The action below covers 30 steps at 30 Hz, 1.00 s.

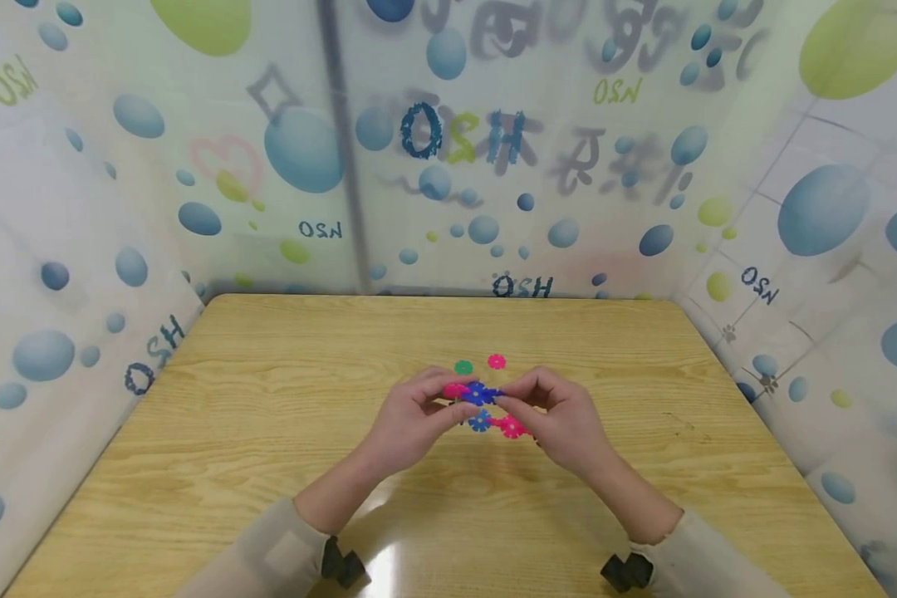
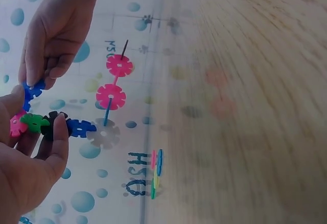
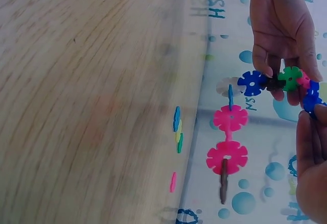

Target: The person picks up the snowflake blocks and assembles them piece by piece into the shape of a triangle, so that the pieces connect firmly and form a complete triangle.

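Several notched plastic discs, slotted together into a chain [image 1: 477,394], are only partly visible, because fingers cover some of them. The left hand [image 1: 409,425] pinches the chain between thumb and fingers, hiding parts of a pink disc [image 1: 455,389], a green disc [image 3: 291,78] and a dark disc [image 3: 273,83]. The right hand [image 1: 571,425] pinches a blue disc [image 3: 312,104] between thumb and fingertips at the chain's end; it meets another blue one, but whether the two are locked together cannot be told.

The rest of the chain hangs below the hands through a grey disc [image 3: 225,86], faint against the patterned curtain [image 1: 269,249], to two pink discs and a dark piece [image 3: 224,183] seen edge-on. From the head, the right thumb covers part of this run, and whether it touches the wooden table [image 1: 232,415] is unclear.

On the table beyond the hands lie a loose green disc [image 1: 463,366] and, to its right, a loose pink disc [image 1: 497,361]. A loose blue disc [image 3: 177,118] and a yellow disc [image 3: 179,132] show edge-on in the wrist views, overlapping. Both sleeves [image 1: 269,552] are cut off at the near edge.
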Motion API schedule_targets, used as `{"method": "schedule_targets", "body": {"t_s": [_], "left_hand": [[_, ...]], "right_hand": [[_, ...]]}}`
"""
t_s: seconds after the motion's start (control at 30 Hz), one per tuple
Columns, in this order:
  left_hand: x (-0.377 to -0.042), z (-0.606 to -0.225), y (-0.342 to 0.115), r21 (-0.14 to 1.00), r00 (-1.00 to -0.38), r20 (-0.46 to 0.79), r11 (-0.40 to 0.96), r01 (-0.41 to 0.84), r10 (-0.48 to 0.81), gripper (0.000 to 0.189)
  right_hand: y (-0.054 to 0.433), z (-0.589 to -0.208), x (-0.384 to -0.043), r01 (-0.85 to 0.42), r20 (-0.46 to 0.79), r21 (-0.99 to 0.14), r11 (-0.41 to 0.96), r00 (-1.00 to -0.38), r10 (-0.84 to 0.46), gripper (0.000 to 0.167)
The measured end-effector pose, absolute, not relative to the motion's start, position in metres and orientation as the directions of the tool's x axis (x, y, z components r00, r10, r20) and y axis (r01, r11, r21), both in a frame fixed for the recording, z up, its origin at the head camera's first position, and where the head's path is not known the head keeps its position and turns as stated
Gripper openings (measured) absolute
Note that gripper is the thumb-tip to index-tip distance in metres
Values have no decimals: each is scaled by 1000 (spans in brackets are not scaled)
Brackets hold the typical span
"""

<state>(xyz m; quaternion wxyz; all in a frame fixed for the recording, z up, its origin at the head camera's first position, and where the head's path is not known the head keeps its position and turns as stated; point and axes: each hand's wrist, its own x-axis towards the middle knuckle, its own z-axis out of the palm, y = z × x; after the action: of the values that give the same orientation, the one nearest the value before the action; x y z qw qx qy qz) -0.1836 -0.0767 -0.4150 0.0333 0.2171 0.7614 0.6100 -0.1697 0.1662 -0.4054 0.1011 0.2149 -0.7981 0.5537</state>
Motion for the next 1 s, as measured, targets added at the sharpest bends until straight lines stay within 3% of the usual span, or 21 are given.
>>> {"method": "schedule_targets", "body": {"t_s": [0.2,0.37,0.63,1.0], "left_hand": [[-184,-417,-77,949,-899,188,163,271,396,36],[-185,-419,-77,911,-901,236,240,336,365,36],[-184,-414,-76,891,-902,220,299,340,370,39],[-185,-413,-67,969,-879,124,134,207,460,40]], "right_hand": [[167,-408,-171,-463,404,-843,275,-882,-243,10],[169,-407,-172,-470,412,-843,261,-877,-248,12],[171,-407,-174,-493,431,-834,246,-862,-265,15],[165,-400,-171,-469,404,-854,226,-870,-282,12]]}}
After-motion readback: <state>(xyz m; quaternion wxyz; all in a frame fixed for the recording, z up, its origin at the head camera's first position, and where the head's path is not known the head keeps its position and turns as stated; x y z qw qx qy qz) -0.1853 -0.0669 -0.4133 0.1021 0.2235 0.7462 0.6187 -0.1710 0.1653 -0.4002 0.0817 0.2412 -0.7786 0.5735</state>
